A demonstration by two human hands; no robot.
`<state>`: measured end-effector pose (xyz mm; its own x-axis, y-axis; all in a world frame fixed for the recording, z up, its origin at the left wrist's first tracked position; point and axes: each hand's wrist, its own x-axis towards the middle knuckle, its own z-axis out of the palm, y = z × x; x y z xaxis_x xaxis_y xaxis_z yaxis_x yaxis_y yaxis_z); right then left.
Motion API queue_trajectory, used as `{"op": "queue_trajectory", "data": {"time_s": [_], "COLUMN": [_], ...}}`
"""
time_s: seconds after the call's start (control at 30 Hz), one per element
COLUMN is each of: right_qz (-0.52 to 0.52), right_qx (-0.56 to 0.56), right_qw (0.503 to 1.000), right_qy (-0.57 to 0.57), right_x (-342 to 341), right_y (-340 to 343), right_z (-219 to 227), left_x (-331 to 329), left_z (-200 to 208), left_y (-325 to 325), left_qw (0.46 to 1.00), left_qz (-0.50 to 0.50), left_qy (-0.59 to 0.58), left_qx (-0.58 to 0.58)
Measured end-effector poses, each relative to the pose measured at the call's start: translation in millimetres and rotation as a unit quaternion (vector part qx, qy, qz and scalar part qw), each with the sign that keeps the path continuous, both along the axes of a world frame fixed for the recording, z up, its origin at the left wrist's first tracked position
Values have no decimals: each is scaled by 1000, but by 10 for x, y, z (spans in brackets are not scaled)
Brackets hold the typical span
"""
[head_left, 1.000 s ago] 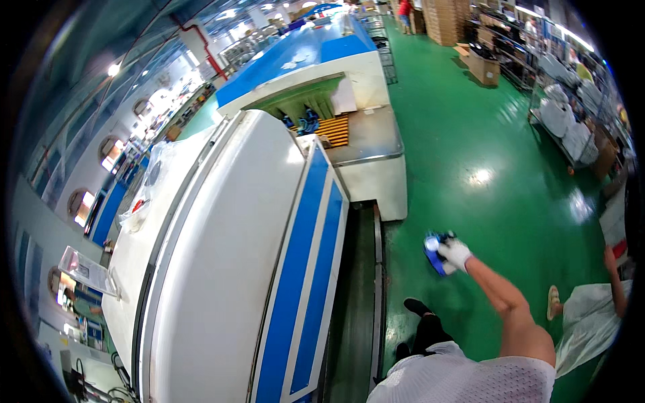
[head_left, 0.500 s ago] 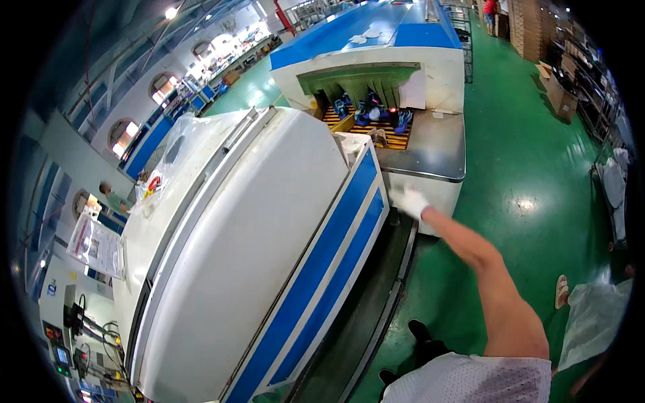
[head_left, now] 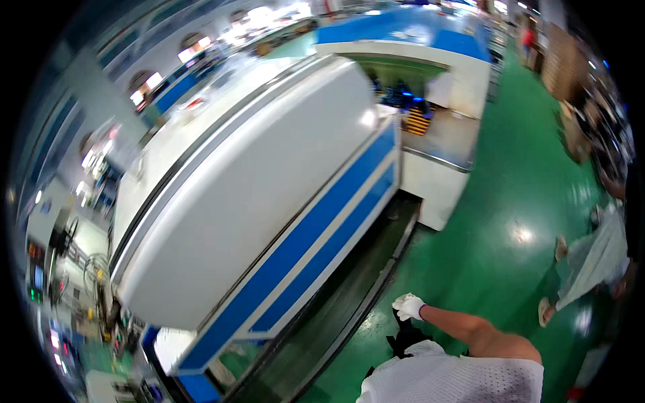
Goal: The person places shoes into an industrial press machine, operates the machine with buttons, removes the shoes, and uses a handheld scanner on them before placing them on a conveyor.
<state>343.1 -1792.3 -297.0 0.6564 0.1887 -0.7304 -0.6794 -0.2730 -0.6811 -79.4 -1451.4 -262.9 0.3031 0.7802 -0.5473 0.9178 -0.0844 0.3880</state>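
Note:
My right hand (head_left: 408, 307), in a white glove, hangs low in front of my body, over the black shoe and trouser area (head_left: 407, 337). I see nothing in it, but the blur keeps me from reading how its fingers lie. It touches no machine. Left of it stands a long machine with a rounded white cover (head_left: 248, 181) and blue side stripes. Beyond, a white and blue conveyor housing (head_left: 463, 77) has a metal ledge (head_left: 447, 138) and yellow-black slats (head_left: 418, 123) bearing dark blue items, too smeared to name. My left hand is out of view.
A dark low rail (head_left: 349, 329) runs along the machine's foot. Green floor (head_left: 517, 201) stretches to the right. A person in a pale garment (head_left: 591, 252) is close on my right. Cartons (head_left: 574, 131) and stacked goods line the right side; control panels (head_left: 37, 269) stand at the left.
My right hand has come away from the ledge's side and dropped down toward my body. The view has shifted, showing more of the machine's near end. The person at right has stepped closer into view.

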Motion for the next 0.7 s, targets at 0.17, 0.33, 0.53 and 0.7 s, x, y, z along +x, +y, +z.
{"op": "queue_trajectory", "data": {"time_s": [0.17, 0.33, 0.53, 0.7], "right_qz": [244, 659, 859, 898], "right_qx": [-97, -277, -282, -251], "right_qw": [962, 656, 398, 288], "right_qy": [-69, -244, -156, -219], "right_x": [-206, -551, -644, -452], "right_y": [264, -56, 356, 1912], "right_z": [198, -589, -743, -763], "left_x": [-22, 425, 253, -429], "left_z": [-254, 518, 171, 343], "left_y": [23, 200, 626, 933], "left_qw": [998, 983, 975, 984], "left_qz": [1, 20, 36, 139], "left_qy": [-55, -135, -201, -73], "left_qx": [17, -123, -91, -82]}}
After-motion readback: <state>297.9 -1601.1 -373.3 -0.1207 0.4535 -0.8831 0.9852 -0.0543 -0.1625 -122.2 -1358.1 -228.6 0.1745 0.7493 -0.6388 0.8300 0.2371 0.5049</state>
